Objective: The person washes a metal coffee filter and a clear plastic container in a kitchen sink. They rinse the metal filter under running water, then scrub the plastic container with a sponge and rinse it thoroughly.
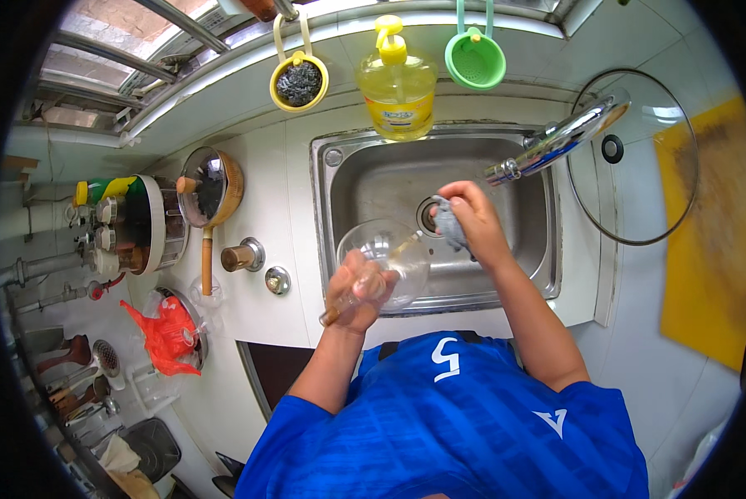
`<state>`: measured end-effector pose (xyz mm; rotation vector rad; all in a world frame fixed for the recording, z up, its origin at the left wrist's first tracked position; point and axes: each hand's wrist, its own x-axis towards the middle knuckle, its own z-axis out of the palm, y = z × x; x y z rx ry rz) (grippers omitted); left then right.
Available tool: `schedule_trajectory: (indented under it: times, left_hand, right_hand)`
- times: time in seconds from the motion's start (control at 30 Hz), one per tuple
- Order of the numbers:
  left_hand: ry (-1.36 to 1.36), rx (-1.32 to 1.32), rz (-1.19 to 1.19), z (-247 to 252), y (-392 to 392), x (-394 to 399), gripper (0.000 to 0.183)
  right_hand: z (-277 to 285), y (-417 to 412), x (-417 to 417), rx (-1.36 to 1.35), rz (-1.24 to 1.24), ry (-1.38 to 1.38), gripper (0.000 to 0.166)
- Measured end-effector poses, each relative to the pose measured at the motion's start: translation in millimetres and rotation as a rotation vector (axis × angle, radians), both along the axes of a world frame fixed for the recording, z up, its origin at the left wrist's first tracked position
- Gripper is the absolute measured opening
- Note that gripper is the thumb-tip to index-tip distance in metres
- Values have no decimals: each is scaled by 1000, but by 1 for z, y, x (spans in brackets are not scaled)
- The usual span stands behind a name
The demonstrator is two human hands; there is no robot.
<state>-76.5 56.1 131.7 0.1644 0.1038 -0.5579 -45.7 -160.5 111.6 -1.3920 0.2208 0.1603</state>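
My left hand (359, 290) holds a clear, rounded glass vessel (404, 265) above the front left edge of the stainless steel sink (373, 181). The vessel has a brownish tubular part that sticks out towards me past the palm; its exact kind I cannot tell. A grey cloth (451, 224) is bunched in the fingers of my right hand (476, 218), over the sink near the drain (430, 215). Cloth and glass are apart. Behind and to the right of my right hand, the chrome faucet (560, 146) reaches over the sink, with no water seen running.
A yellow pump soap bottle (398, 93) stands behind the sink, between a yellow holder with a steel scrubber (299, 84) and a green strainer cup (476, 59). Right are a glass lid (635, 187) and yellow board (691, 274); left, a lidded saucepan (226, 187) and glass-and-metal container (243, 254).
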Motion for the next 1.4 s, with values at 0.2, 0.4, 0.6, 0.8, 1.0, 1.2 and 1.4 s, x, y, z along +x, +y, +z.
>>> schedule_trajectory:
  times: [0.2, 0.4, 0.6, 0.8, 1.0, 1.2, 1.4]
  left_hand:
    - [218, -95, 88, -13, 0, 2, 27]
    - [140, 217, 72, -4, -10, 1, 16]
    - [109, 339, 42, 2, -8, -8, 22]
    - [31, 361, 52, -5, -7, -16, 28]
    - [-58, 466, -9, 4, -7, -16, 28]
    - [-121, 525, -34, 5, -9, -15, 30]
    - [-191, 502, -19, 7, -16, -16, 28]
  right_hand:
    - [49, 10, -35, -97, 7, -153, 11]
    - [57, 32, -30, -503, 127, -716, 16]
    - [62, 43, -31, -510, 50, -772, 11]
    - [61, 41, -29, -501, 11, -748, 10]
    - [62, 35, -25, -520, -6, -708, 11]
    - [64, 36, -24, -483, 33, -728, 11]
    - [55, 32, -18, -430, -33, -525, 11]
